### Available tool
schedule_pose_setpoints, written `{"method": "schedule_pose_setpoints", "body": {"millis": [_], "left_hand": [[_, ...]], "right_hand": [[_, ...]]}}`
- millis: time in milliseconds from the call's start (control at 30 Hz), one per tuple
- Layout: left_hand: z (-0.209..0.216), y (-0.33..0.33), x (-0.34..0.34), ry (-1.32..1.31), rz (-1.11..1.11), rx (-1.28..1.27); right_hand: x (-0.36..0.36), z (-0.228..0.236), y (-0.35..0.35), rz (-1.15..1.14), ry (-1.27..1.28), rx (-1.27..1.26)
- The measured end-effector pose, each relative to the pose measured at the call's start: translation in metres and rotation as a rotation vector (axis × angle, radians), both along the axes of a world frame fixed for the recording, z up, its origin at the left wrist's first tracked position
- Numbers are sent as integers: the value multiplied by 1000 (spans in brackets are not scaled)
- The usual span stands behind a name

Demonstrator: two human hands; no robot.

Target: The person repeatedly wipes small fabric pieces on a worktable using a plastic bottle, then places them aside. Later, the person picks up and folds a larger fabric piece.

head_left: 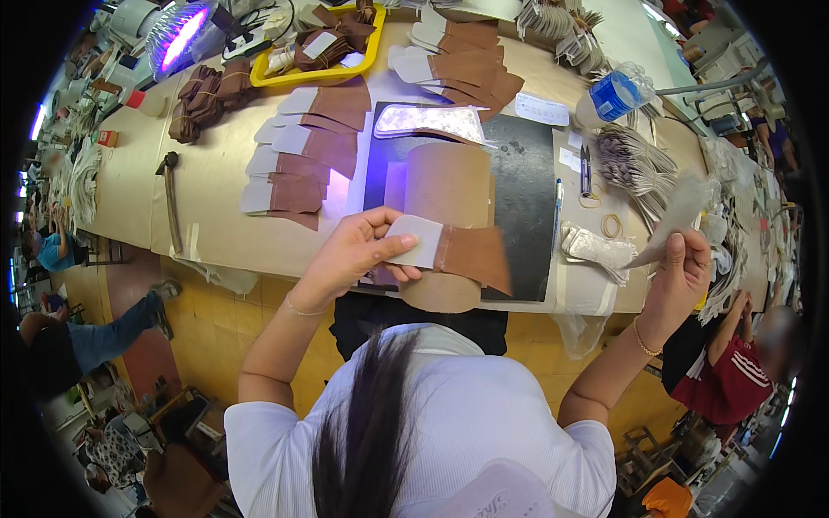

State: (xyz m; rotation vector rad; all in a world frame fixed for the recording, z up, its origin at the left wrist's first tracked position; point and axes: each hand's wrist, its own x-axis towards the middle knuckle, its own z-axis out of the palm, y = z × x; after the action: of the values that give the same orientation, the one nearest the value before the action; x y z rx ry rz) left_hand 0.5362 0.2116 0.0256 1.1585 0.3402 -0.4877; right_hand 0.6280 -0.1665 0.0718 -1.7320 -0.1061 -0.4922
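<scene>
My left hand (367,250) pinches the pale end of a flat cut piece, pale grey at one end and brown at the other. The brown end (477,255) reaches right over a curved tan board (447,177), which lies on a black mat (527,190). At the right, above the table edge, my right hand (682,268) grips a thin whitish sheet (678,216) between thumb and fingers. Below and left of that sheet rests a small stack of whitish patterned pieces (598,249). More patterned white pieces (429,123) lie at the top of the mat.
Brown-and-grey pieces (306,142) lie in overlapping rows left of the mat. A yellow tray (377,43) holds brown bundles at the back. A hammer (171,198) lies at left; a pen (558,200) and a blue-labelled bottle (611,97) are at right. Another person in red (730,380) sits at the right.
</scene>
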Motion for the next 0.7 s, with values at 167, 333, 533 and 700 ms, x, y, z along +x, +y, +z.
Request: {"method": "schedule_pose_setpoints", "body": {"millis": [167, 333, 533, 700], "left_hand": [[-7, 6, -3, 35, -33, -20], [-4, 5, -6, 69, -25, 0], [-4, 2, -5, 58, -3, -26], [-8, 6, -6, 60, -32, -6]], "right_hand": [[-2, 7, 65, 643, 404, -203], [-1, -8, 127, 921, 586, -324], [8, -9, 153, 982, 623, -484], [8, -10, 158, 995, 608, -546]]}}
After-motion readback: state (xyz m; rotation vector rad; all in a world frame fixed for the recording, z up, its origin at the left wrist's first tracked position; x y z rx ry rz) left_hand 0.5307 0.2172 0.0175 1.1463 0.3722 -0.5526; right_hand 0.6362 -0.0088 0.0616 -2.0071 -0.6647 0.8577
